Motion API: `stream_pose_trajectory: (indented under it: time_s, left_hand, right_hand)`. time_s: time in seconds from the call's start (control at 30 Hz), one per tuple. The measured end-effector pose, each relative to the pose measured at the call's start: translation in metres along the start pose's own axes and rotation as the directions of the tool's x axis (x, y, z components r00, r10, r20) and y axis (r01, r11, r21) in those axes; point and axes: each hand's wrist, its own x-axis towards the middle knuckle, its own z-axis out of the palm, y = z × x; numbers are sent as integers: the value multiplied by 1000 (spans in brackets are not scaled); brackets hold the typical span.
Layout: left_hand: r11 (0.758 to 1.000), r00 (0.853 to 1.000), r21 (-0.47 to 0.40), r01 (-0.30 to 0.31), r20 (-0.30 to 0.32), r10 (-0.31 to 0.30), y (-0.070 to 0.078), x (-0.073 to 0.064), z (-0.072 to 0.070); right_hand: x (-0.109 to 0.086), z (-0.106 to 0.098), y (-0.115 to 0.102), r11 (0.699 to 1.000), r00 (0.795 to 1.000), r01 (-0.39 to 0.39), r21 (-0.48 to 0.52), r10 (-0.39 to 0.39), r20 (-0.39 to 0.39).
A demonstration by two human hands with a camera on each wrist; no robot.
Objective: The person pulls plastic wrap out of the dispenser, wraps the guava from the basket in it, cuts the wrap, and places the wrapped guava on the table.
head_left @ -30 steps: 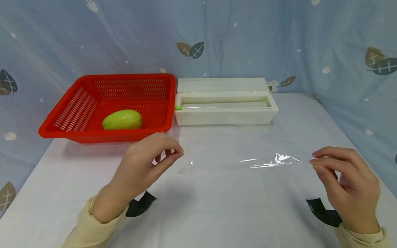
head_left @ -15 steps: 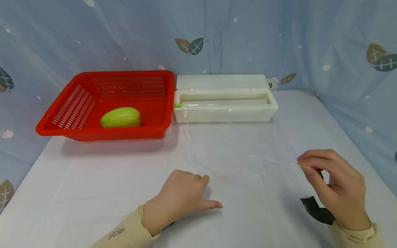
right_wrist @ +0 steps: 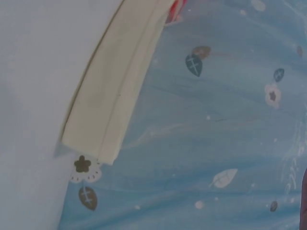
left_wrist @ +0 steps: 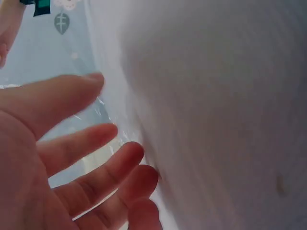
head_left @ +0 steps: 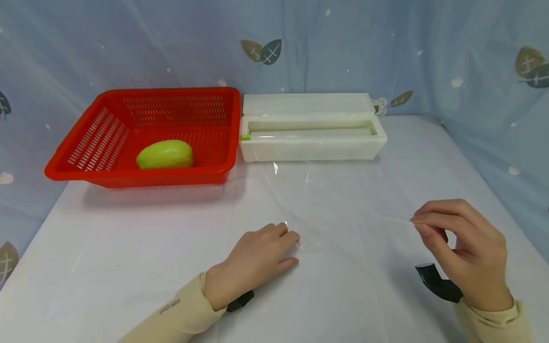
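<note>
A sheet of clear plastic wrap (head_left: 307,180) stretches from the white dispenser box (head_left: 313,149) toward the front, showing mostly as thin glints. My right hand (head_left: 472,252) pinches its right corner between thumb and fingertips. My left hand (head_left: 250,257) hovers low over the table at the wrap's left front side, fingers loosely bent, fingertips beside the film's edge. In the left wrist view, the left hand's thumb (left_wrist: 62,100) stands apart from the fingers with nothing between them. Only a sliver of the right hand (right_wrist: 304,206) shows in the right wrist view.
A red plastic basket (head_left: 141,177) stands at the back left, holding a green mango-like fruit (head_left: 165,154). The dispenser's lid (head_left: 306,103) is flipped back, and a green slider (head_left: 245,137) sits at its left end. A blue patterned curtain (head_left: 188,47) rises behind the white table.
My left hand has let go of the wrap's left corner and moved right and nearer me. My right hand keeps its pinch, shifted slightly left. The film has slackened.
</note>
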Motion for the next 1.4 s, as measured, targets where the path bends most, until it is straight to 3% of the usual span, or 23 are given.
stream_pose_trajectory:
  time_s: [0.1, 0.2, 0.3, 0.47, 0.67, 0.83, 1.17, 1.4]
  left_hand:
    - [1000, 1000, -10, -26, 6, 26, 2, 0, 0]
    - [1000, 1000, -6, -26, 1, 26, 3, 0, 0]
    - [1000, 1000, -14, -16, 1, 16, 3, 0, 1]
    - [999, 1000, -45, -6, 13, 7, 2, 1, 2]
    - [993, 997, -107, 41, 64, -34, 0, 2, 3]
    - [990, 991, -110, 85, 107, -74, 1, 3, 2]
    - [997, 1000, -77, 21, -6, -22, 0, 2, 1]
    - [992, 998, -106, 62, -17, -64, -2, 5, 3]
  right_hand:
    - [1, -1, 2, 999, 1000, 10, -45, -10, 3]
    - [0, -2, 2, 1000, 1000, -14, -21, 14, 27]
    - [-2, -3, 1, 994, 997, -53, 92, 47, 68]
    - [-4, -3, 2, 961, 995, -79, 265, 59, 83]
    - [-4, -5, -2, 955, 992, -115, 273, 95, 87]
    - [-1, -4, -4, 949, 991, -122, 290, 99, 93]
    - [-3, -2, -2, 936, 990, -117, 331, 85, 109]
    - [-2, -2, -1, 942, 990, -113, 315, 81, 112]
